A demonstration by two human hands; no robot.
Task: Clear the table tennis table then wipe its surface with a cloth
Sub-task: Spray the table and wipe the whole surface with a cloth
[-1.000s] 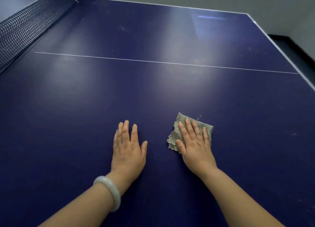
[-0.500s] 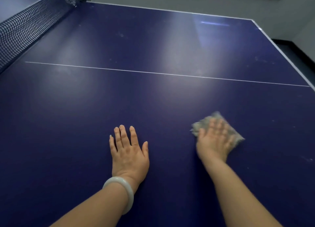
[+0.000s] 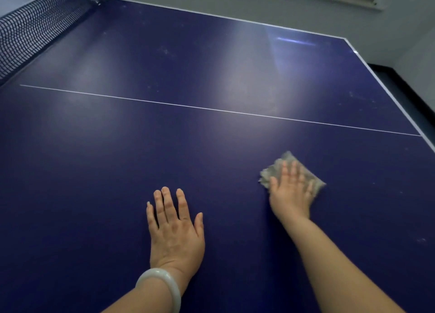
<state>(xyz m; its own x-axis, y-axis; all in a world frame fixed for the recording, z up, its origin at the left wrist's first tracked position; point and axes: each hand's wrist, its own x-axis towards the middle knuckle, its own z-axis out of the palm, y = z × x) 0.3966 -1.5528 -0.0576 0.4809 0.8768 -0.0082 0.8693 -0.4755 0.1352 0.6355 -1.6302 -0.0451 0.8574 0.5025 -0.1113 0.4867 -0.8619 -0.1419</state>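
The dark blue table tennis table (image 3: 211,65) fills the view, with a thin white centre line across it. My right hand (image 3: 290,194) lies flat with straight fingers on a small grey cloth (image 3: 275,169) and presses it to the surface right of the middle; both are motion-blurred. My left hand (image 3: 175,230), with a pale bangle on its wrist, rests palm down with fingers spread on the bare table, well to the left of the cloth.
The black net (image 3: 35,28) runs along the upper left. The table's white right edge (image 3: 388,94) slants down the right side, with dark floor beyond it. Faint dusty marks dot the surface near the right edge.
My right hand has slid the cloth to the right, away from my left hand, and slightly farther up the table. My left hand has stayed flat in about the same place.
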